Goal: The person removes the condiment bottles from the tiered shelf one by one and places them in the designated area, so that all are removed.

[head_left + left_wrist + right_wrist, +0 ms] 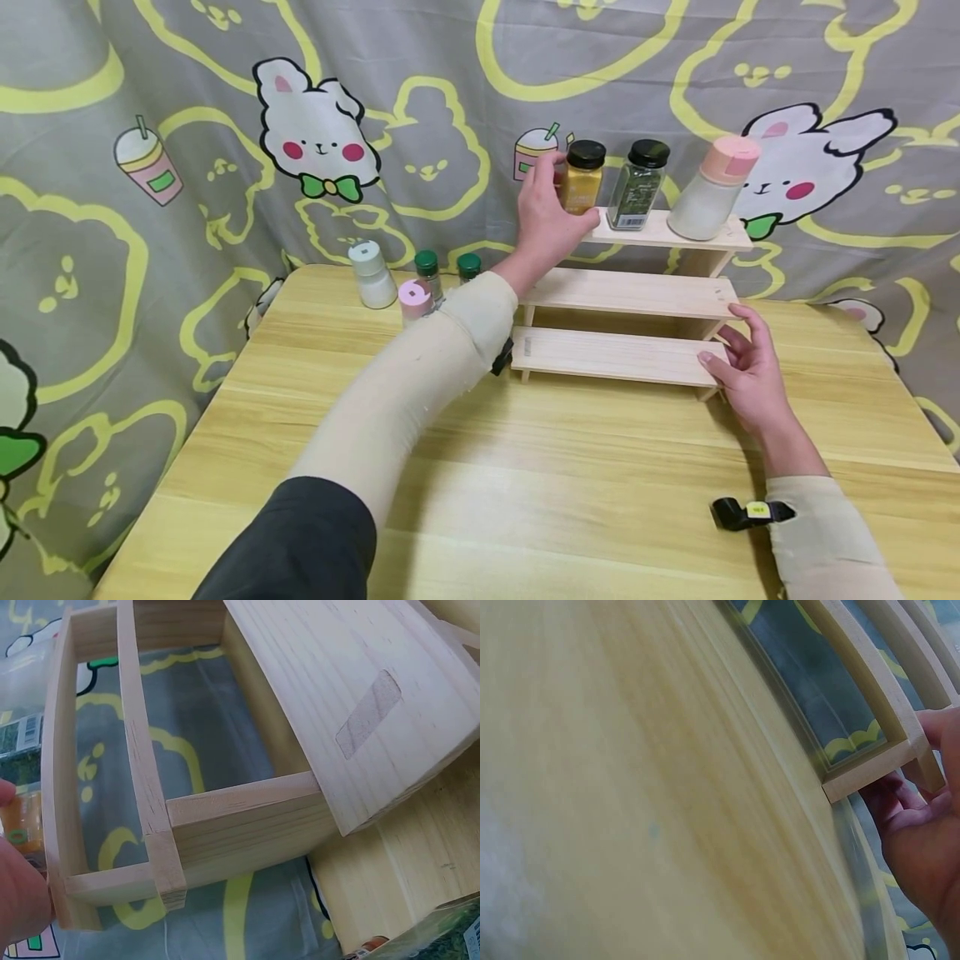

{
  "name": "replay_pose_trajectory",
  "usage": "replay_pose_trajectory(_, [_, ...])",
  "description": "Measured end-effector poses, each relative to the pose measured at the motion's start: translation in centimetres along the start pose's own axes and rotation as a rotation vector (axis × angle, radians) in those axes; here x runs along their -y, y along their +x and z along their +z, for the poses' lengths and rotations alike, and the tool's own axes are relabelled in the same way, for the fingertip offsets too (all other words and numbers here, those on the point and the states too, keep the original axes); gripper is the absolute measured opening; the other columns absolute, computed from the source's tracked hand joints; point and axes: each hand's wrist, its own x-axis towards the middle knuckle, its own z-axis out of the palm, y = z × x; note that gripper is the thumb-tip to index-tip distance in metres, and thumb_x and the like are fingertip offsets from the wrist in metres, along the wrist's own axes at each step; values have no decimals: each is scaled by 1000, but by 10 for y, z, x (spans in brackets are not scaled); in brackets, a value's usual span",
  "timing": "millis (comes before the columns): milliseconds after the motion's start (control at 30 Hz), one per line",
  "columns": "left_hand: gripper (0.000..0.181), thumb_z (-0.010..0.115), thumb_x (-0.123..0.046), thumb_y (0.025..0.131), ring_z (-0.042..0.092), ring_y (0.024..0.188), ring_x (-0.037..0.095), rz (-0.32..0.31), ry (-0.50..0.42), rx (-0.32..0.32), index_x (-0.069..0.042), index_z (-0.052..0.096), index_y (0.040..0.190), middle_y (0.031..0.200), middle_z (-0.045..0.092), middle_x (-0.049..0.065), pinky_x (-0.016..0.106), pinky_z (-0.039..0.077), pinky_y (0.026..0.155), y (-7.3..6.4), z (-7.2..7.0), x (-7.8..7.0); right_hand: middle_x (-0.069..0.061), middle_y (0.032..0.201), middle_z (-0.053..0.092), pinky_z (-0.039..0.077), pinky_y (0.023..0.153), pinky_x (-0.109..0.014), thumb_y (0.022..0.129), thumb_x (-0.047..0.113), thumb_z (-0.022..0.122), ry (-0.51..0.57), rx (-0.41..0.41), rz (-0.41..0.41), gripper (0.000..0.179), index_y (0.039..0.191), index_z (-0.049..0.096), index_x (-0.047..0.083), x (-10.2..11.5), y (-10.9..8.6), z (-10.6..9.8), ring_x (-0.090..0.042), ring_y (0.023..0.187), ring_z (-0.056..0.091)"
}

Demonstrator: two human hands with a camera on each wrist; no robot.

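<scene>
My left hand [546, 208] grips a jar of yellow spice with a black lid [584, 179] at the left end of the top tier. The jar's orange-yellow side [22, 821] shows at the left edge of the left wrist view. Beside it on that tier stand a black-lidded jar of green herbs [637, 187] and a pink-capped shaker [712, 192] with white contents. My right hand [753, 371] holds the right end of the three-tier wooden rack [622, 354], thumb on the lowest tier and fingers round the side. In the right wrist view, its fingers [900, 802] curl about the frame.
Left of the rack, partly behind my left arm, stand a white-capped shaker [372, 277], a pink-capped shaker [415, 300] and two green-lidded jars [427, 271]. A patterned grey curtain [435, 100] hangs behind the wooden table [525, 500].
</scene>
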Motion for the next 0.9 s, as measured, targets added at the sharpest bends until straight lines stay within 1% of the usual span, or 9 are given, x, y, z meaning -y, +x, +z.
replay_pose_trajectory(267, [71, 84, -10, 75, 49, 110, 14, 13, -6, -2, -12, 43, 134, 119, 49, 4, 17, 46, 86, -4, -3, 0, -11, 131, 57, 57, 75, -24, 89, -27, 50, 3, 1, 4, 76, 150, 36, 17, 0, 0, -1, -15, 104, 64])
replay_pose_trajectory(500, [73, 85, -10, 75, 50, 109, 14, -2, -4, -2, -12, 43, 134, 118, 50, 4, 17, 46, 85, -6, -7, -1, -11, 131, 58, 57, 75, -24, 89, -27, 50, 14, 1, 5, 76, 150, 36, 17, 0, 0, 0, -15, 103, 65])
replay_pose_trajectory(900, [71, 84, -9, 74, 51, 104, 14, 21, -13, -17, -11, 45, 133, 112, 52, 3, 19, 47, 82, -12, -17, 1, -10, 132, 57, 57, 76, -24, 89, -25, 51, 0, 8, 8, 75, 150, 36, 17, 1, -1, 0, -15, 105, 64])
